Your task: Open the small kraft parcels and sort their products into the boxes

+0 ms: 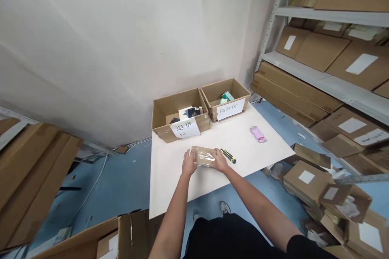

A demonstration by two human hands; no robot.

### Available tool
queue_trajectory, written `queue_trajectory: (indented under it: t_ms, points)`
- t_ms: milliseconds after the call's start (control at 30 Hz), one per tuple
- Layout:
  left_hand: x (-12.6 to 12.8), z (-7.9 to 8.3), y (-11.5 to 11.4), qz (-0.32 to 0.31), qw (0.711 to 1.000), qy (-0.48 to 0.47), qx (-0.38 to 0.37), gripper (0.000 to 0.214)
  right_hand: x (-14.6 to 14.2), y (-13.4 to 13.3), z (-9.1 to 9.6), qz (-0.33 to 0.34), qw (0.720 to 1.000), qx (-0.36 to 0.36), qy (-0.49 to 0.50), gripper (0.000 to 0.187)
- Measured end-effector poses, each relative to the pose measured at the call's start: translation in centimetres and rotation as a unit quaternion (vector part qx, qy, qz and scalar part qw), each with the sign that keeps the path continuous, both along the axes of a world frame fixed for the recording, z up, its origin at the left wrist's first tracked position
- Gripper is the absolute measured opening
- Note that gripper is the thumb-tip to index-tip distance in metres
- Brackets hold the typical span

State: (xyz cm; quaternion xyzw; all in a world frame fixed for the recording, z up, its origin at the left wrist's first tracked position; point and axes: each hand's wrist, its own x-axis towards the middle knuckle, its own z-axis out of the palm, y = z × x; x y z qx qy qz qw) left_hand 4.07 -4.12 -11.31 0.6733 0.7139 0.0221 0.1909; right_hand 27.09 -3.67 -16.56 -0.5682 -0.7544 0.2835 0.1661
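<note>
A small brown cardboard box (204,156) with shiny clear tape across it is between my two hands, over the white table. My left hand (189,163) grips its left end, and my right hand (219,160) closes round the right end. Just beyond my right hand lies a yellow and black box cutter (228,156) on the tabletop. Whether the small box touches the table I cannot tell. Its underside is hidden.
Two open cartons with handwritten labels stand at the table's back: the left carton (165,132) and the right carton (212,113), each holding small packages. A blurred pink item (257,134) lies to the right. Shelves (322,77) and stacked boxes (306,180) flank the right side.
</note>
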Motion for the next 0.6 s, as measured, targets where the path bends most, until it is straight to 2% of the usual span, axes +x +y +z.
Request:
queue_trajectory:
  t_ms: [67,133,233,300,400,467,533,600]
  points:
    - [0.6,-1.6,-0.6,0.014,1.000,-0.022,-0.006,0.087,-0.2,-1.1,-2.2,-0.067,0.997,-0.032,-0.027,0.085]
    - [0.7,-2.9,-1.4,0.009,0.999,-0.040,-0.016,0.082,-0.5,-1.7,-3.4,-0.097,0.993,-0.052,-0.051,0.080]
    - [0.1,-4.0,-2.2,0.023,0.998,-0.051,-0.042,0.078,-1.9,-1.6,-3.5,-0.098,0.990,-0.074,-0.067,0.080]
    - [-0.4,-4.2,-1.8,0.042,0.996,-0.050,-0.055,0.074,-3.6,-1.3,-2.9,-0.111,0.988,-0.084,-0.072,0.073]
    - [-1.2,-4.4,0.2,0.035,0.996,-0.044,-0.065,0.071,-6.1,-0.7,-2.6,-0.127,0.985,-0.088,-0.072,0.049]
    - [-1.7,-4.6,2.3,0.004,0.996,-0.036,-0.084,0.076,-6.4,-0.2,-3.0,-0.122,0.988,-0.068,-0.066,0.044]
    - [-2.2,-5.0,4.3,-0.038,0.991,-0.020,-0.124,0.090,-5.1,0.5,-3.9,-0.128,0.989,-0.023,-0.064,0.049]
    - [-2.7,-5.4,6.1,-0.079,0.983,-0.001,-0.165,0.103,-2.4,1.2,-4.8,-0.155,0.985,-0.007,-0.081,0.057]
